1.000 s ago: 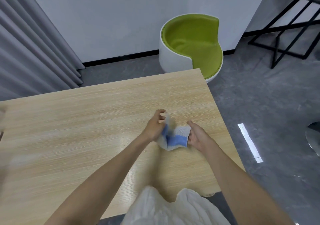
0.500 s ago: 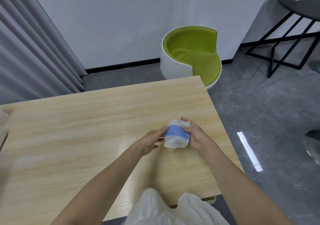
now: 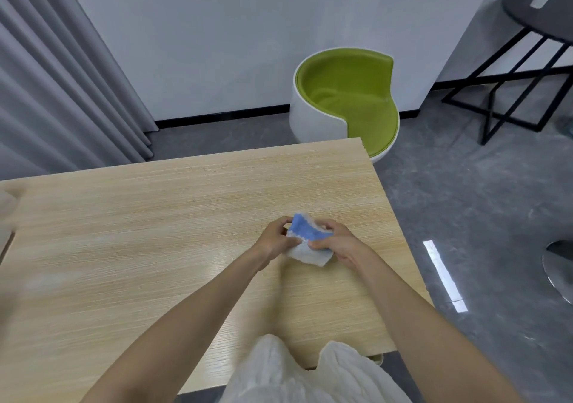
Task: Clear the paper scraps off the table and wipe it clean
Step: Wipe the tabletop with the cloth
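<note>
Both hands pinch the blue-and-white cloth (image 3: 305, 241) between them, left hand (image 3: 274, 241) and right hand (image 3: 336, 244), just above the table (image 3: 155, 232), near its right edge.

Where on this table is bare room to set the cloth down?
Bare table stretches left of the left hand and on to the far edge. Crowded only where it and the right hand grip the cloth.
</note>
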Demonstrator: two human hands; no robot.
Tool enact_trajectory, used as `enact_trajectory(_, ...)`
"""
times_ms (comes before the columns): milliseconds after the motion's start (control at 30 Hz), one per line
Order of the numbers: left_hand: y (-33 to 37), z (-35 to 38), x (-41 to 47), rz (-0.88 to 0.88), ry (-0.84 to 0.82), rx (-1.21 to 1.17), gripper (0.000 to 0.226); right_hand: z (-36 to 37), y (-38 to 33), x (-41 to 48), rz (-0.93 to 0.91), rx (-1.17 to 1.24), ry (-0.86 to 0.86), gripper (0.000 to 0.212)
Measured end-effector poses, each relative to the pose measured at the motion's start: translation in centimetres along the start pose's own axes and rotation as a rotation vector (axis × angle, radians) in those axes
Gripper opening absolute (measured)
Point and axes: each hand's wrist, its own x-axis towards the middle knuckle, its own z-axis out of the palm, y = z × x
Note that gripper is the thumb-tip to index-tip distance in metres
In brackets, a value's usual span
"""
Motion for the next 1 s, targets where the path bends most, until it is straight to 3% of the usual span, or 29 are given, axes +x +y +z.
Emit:
enact_trajectory(133,0.2,-1.0,0.8,0.033,-0.013,-0.034,0.033,0.2,-0.5,0.7,0.005,-0.182,-0.016,0.051)
enact_trajectory(400,-0.3,-1.9,1.8,-0.035,-0.026,-0.369,0.05,0.4,-1.4,1.4,-0.029,-0.166,-0.051,0.028)
enact_trajectory(500,-0.4,-1.6,2.1,-0.034,0.114,-0.4,0.053,0.8,-1.7,1.8,-0.009,-0.139,-0.01,0.013)
enact_trajectory(567,-0.6,-1.1,2.2,-0.086,0.183,-0.45,0.059,1.0,-1.6,2.2,-0.034,-0.121,0.033,0.012)
enact_trajectory(667,-0.8,0.5,1.9,-0.27,0.03,-0.472,0.07,1.2,-1.8,2.4,-0.052,-0.028,0.032,0.009)
enact_trajectory(767,-0.8,2.3,2.2,-0.373,-0.135,-0.657,0.058,1.2,-2.0,2.5,-0.068,0.009,-0.013,0.011)
enact_trajectory(867,-0.5,3.2,2.7,-0.438,-0.08,-0.814,0.034,0.6,-1.4,2.6,-0.083,0.032,-0.062,0.015)
enact_trajectory(1000,-0.8,3.5,3.6,-0.424,0.009,-0.952,0.026,-0.2,-0.3,3.0,-0.014,0.018,-0.183,0.013)
